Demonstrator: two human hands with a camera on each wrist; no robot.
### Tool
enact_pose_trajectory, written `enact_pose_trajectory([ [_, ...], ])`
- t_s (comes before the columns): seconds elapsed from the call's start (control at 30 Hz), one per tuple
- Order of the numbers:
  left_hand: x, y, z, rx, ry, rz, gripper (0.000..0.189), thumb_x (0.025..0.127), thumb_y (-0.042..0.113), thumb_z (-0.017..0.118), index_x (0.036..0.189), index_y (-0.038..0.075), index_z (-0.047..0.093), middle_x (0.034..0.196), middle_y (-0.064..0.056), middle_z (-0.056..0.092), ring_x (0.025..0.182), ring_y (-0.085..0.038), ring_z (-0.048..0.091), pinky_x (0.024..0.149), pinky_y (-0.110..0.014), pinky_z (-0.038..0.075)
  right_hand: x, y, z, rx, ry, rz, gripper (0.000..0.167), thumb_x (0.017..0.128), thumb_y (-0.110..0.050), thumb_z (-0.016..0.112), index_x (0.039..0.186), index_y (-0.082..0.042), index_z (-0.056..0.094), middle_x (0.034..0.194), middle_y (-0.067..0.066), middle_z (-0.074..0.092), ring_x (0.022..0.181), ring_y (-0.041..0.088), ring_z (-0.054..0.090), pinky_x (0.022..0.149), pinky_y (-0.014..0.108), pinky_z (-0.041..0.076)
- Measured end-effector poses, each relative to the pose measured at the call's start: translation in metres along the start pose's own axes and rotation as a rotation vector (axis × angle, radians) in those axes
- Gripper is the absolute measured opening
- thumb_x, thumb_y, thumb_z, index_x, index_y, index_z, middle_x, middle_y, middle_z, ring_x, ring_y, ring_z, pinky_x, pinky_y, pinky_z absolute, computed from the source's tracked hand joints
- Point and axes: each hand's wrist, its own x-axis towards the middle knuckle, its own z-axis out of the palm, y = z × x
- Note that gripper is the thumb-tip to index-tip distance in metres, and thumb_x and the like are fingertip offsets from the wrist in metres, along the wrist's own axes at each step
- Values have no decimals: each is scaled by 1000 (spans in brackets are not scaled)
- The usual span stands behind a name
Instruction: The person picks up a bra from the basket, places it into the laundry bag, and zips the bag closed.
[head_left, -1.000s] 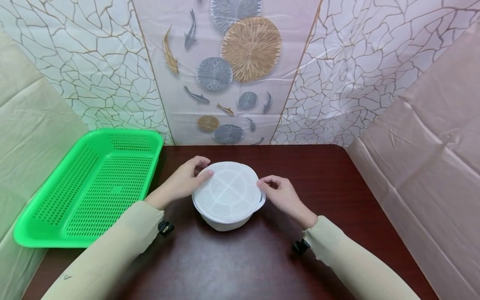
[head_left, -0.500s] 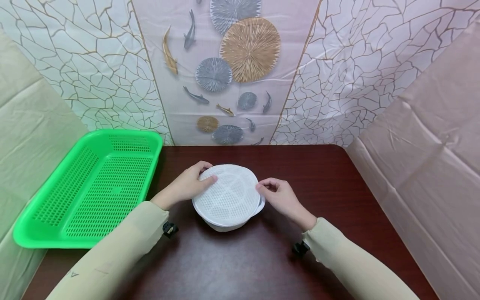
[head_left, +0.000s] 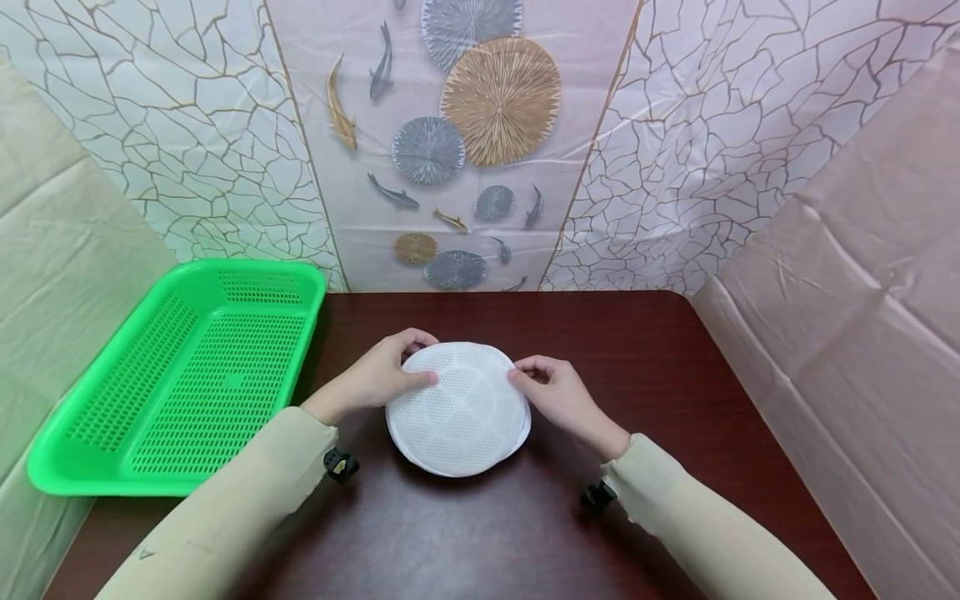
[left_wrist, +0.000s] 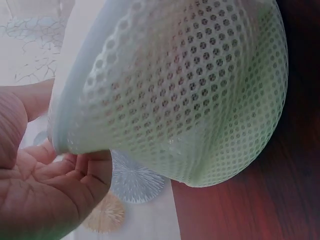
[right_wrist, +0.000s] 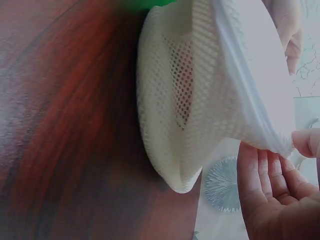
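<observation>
A round white mesh laundry bag (head_left: pixel 459 425) is at the middle of the table, its flat top tilted toward me. My left hand (head_left: pixel 384 373) grips its far left edge, thumb over the top and fingers beneath the rim. Opposite, my right hand (head_left: pixel 557 393) pinches the rim between thumb and fingers. In the left wrist view the soft honeycomb side of the bag (left_wrist: pixel 200 95) sags below the stiffer rim. The right wrist view shows a pale band along the rim and the folded lower part of the bag (right_wrist: pixel 165 110) close over the wood.
A green perforated plastic basket (head_left: pixel 225 379) stands on the left of the dark brown table (head_left: pixel 480 542). Patterned cloth (head_left: pixel 450 225) hangs behind, and plain beige cloth (head_left: pixel 847 275) borders the right side.
The bag's top has tilted further toward me, hiding the side wall that showed earlier. My left hand has shifted slightly right and nearer with the rim; the right hand has barely moved.
</observation>
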Motion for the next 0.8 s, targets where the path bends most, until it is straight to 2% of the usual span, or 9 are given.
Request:
enact_pose_trajectory([
  [0.23, -5, 5, -2, -106, -16, 52, 36, 87, 7, 71, 121, 14, 59, 96, -6, 62, 85, -22, 58, 74, -39, 51, 6, -10, -2, -52, -1, -48, 23, 98, -17, 58, 106, 1, 69, 97, 9, 69, 86, 16, 59, 75, 26, 48],
  [0.37, -6, 6, -1, -157, -27, 82, 36, 87, 4, 71, 119, 15, 61, 99, -9, 63, 86, -25, 57, 76, -44, 48, 16, -2, 1, 3, -19, -50, 26, 99, -23, 57, 109, -4, 71, 104, 5, 69, 94, 14, 60, 78, 28, 49],
  [0.53, -8, 10, 0, -178, -70, 110, 36, 86, 2, 70, 118, 17, 62, 99, -6, 64, 85, -24, 59, 73, -40, 49, 28, 12, 10, 102, -52, -53, 30, 98, -31, 59, 110, -6, 72, 107, 4, 69, 95, 15, 60, 74, 28, 51],
  [0.63, -8, 13, 0, -182, -101, 123, 36, 87, 2, 70, 118, 18, 62, 99, -5, 64, 84, -23, 60, 71, -37, 50, 29, 11, 14, 108, -72, -63, 31, 97, -32, 60, 110, -7, 72, 106, 4, 69, 95, 16, 61, 73, 28, 51],
  [0.8, -9, 14, -1, -185, -130, 127, 35, 88, 3, 69, 120, 17, 64, 102, -5, 65, 85, -23, 60, 70, -35, 51, 31, 9, 16, 110, -148, -82, 27, 98, -31, 58, 111, -11, 72, 110, 4, 69, 99, 16, 61, 75, 30, 52],
])
